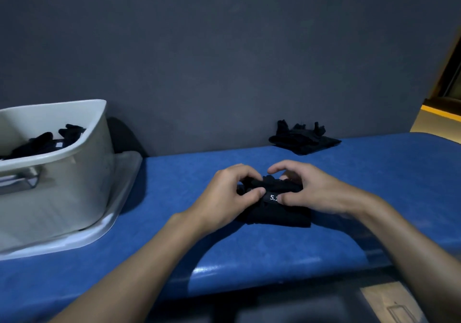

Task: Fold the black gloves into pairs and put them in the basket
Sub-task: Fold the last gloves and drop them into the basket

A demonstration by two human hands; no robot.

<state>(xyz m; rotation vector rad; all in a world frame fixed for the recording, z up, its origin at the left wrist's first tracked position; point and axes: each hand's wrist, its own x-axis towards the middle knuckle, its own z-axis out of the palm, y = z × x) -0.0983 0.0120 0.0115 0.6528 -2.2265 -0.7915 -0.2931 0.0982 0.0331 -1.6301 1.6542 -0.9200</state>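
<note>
Status: mid-fold on one pair. The black fabric glove bundle with a white "5." tag (274, 213) lay on the blue padded desk (174, 198), to the right of the pale grey plastic basket (62, 193) and well apart from it.

The left hand (232, 193) and right hand (306, 188) were both on the bundle's far end. Their fingers (245, 173) curled over the top and the thumbs pinched the tagged cuff band from the near side, so both hands were clenched on the bundle and neither was free. The bundle looked doubled over, with its near half flat on the desk. Couldn't tell if it held one glove or two: all black, low light.

Done: folded black gloves (50, 140) sat inside the basket, showing as dark shapes over the rim, one with a white tag. Count unclear. The basket stood on a white plastic tray (119, 198).

Left: this bundle needed finishing, then a carry leftward into the basket. A loose heap of black gloves (303, 139) sat further right of the basket than the bundle, back against the dark grey wall (224, 60), unfolded with glove tips sticking up. I'd judge at least one more pair there.

Estimate: partway through, not near done.
</note>
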